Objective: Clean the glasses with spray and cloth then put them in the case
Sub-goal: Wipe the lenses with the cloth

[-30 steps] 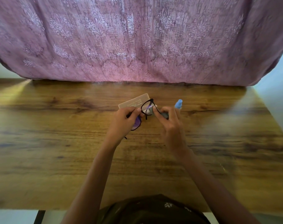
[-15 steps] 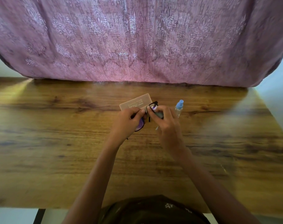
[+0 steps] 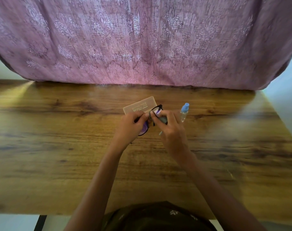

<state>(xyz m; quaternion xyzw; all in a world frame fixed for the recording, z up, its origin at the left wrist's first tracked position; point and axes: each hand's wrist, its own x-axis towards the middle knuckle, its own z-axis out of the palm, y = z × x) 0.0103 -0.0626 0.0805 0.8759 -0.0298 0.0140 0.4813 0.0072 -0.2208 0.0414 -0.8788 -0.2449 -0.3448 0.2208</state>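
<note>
From the camera on my head, I look down at both my hands over the brown wooden desk.

My left hand is curled around the glasses and holds them by the left side of the frame. One lens pokes out under this hand, toward me. The other lens sticks out past my fingers, on the far side.

My right hand is just beside my left hand, and the two almost touch. Its fingers are bent and pinch the cloth onto the far lens. The cloth lies between my fingers and the glasses.

The glasses have a thick black frame. The lenses shine a bit purple. The cloth is small and grey, and most of it is hidden in my fingers.

The case lies flat on the desk just behind my hands. It is a see-through, tan box with some words on it, too small to read. The spray bottle is on the desk to the right of my right hand. It has a blue cap and a clear body.

A pink curtain with a pale pattern hangs behind the desk.

One second ago, my right hand hid most of the bottle and only the blue cap showed. Now I can see its clear body too. The far lens was easier to see then; now my fingers and the cloth cover more of it. The case has not moved.
</note>
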